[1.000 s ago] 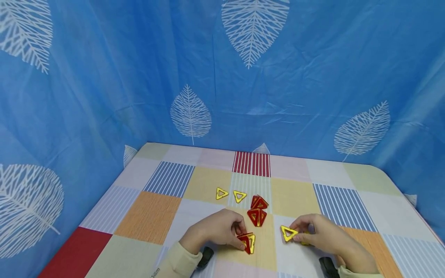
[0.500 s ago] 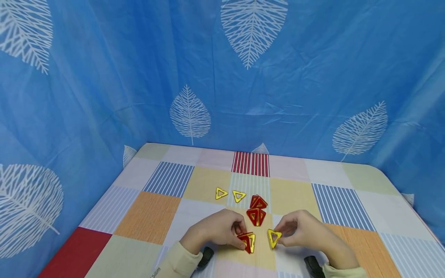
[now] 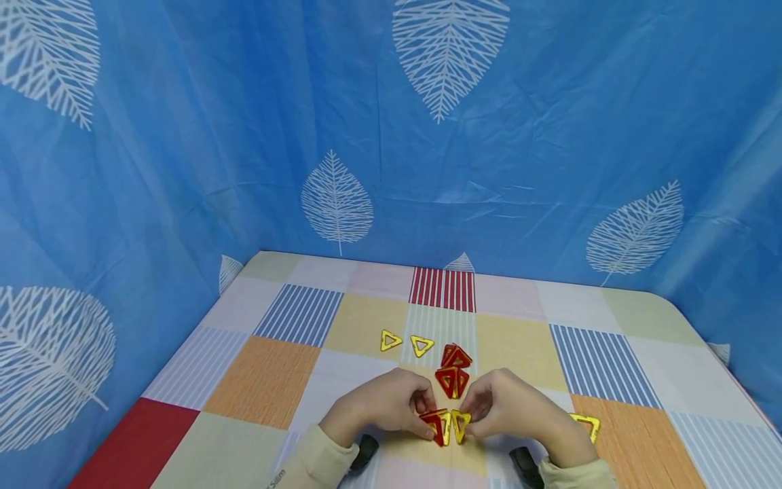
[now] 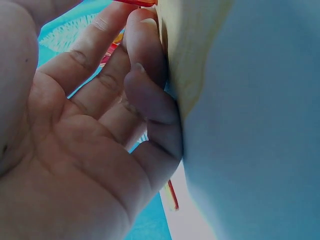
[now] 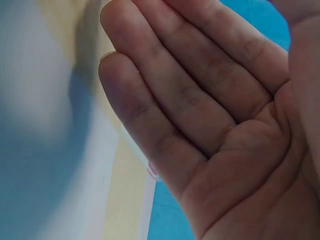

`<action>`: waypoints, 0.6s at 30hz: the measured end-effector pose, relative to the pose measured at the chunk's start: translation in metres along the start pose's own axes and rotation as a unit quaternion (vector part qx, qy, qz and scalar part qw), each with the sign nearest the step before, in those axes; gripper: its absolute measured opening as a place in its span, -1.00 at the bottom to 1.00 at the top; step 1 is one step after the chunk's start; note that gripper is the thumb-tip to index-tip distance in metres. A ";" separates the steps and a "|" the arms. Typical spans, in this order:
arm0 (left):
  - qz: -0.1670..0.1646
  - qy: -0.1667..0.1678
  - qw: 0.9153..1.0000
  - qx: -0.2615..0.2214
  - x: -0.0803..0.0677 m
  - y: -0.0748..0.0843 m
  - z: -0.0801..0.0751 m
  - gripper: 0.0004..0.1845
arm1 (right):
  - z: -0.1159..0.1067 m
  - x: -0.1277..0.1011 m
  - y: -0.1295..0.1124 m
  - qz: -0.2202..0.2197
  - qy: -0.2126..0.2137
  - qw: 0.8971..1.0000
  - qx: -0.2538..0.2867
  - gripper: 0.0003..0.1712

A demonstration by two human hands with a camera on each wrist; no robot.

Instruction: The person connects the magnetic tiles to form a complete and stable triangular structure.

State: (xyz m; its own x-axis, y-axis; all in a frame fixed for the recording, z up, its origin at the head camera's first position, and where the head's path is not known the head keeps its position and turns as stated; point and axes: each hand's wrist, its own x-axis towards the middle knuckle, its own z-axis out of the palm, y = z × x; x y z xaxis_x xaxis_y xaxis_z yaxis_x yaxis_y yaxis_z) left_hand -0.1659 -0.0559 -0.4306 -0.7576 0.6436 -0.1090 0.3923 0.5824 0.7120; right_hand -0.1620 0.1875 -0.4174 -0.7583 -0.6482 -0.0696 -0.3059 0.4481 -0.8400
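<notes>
By the narrowed fingers of the left hand (image 3: 386,404), a red-and-yellow triangular assembly (image 3: 438,428) is pinched close to the patchwork-patterned tabletop (image 3: 256,380); if it were squeezed too hard, its panels could be folded or parted. Toward eleven o'clock from that assembly, the outer yellow frame (image 3: 383,341) and the inner yellow frame (image 3: 422,338) are laid loose, well apart from the fingers, and seem little at risk. Near twelve o'clock, the far red pyramid (image 3: 456,358) and the near red pyramid (image 3: 453,378) are set close together; by the knuckles of either hand they could be tipped. At three o'clock, just beside the assembly, a yellow triangle tile (image 3: 455,422) is pinched by the right hand (image 3: 510,407); whether the edges touch cannot be told, and a weak join could be caused by skewed alignment. Farther toward three o'clock, a spare yellow frame (image 3: 595,428) is partly hidden by the right wrist, by which it could be nudged away.
</notes>
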 end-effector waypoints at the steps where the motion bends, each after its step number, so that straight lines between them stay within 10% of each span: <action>1: 0.002 0.000 1.000 0.004 0.000 0.000 0.000 -0.73 | 0.002 0.002 -0.001 -0.006 0.001 1.000 -0.002 -0.84; 18: 0.012 0.013 1.000 0.018 0.000 0.003 0.000 -0.72 | 0.018 0.008 0.006 -0.067 0.035 0.997 -0.030 -0.76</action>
State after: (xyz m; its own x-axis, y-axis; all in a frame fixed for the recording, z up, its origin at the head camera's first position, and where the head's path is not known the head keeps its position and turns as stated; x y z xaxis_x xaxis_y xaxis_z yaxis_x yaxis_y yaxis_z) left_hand -0.1647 -0.0543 -0.4289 -0.7614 0.6440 -0.0740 0.4283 0.5854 0.6884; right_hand -0.1600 0.1739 -0.4327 -0.7466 -0.6605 0.0799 -0.4386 0.3983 -0.8056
